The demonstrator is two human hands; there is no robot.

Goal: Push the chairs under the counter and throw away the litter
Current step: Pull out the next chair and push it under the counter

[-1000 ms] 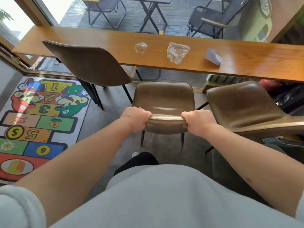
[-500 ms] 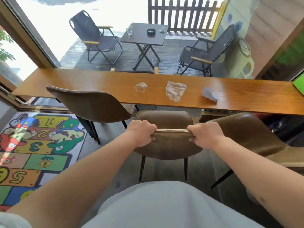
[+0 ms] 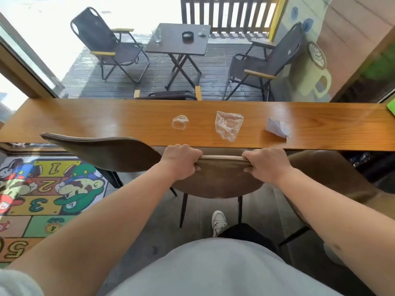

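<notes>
since the earlier frames, the middle chair (image 3: pixel 220 178) has slid forward; its backrest top, well short of the counter (image 3: pixel 106 118) before, now sits just beside the near edge, with the seat hidden beneath. both arms have stretched out further.

nearest, a white shoe (image 3: pixel 218 223) steps forward on the grey floor below the chair legs. the left hand (image 3: pixel 181 162) and right hand (image 3: pixel 265 165) are both clamped on the backrest's top rim, fingers curled over the far side, thumbs under.

to the left, a second chair (image 3: pixel 102 152) stands angled, its back poking out from the counter, not pushed in. to the right, a third chair (image 3: pixel 327 176) also sits out and turned. beyond the left chair, a hopscotch mat (image 3: pixel 42 195) lies on the floor.

on the counter lie three bits of litter: a small clear wrapper (image 3: pixel 180 122), a crumpled plastic bag (image 3: pixel 228 126) and a folded white paper (image 3: pixel 276 127), all untouched.

judging by this, the first chair looks nearly home; two chairs and all the litter remain. outside the window are a patio table (image 3: pixel 178 39) and folding chairs.
</notes>
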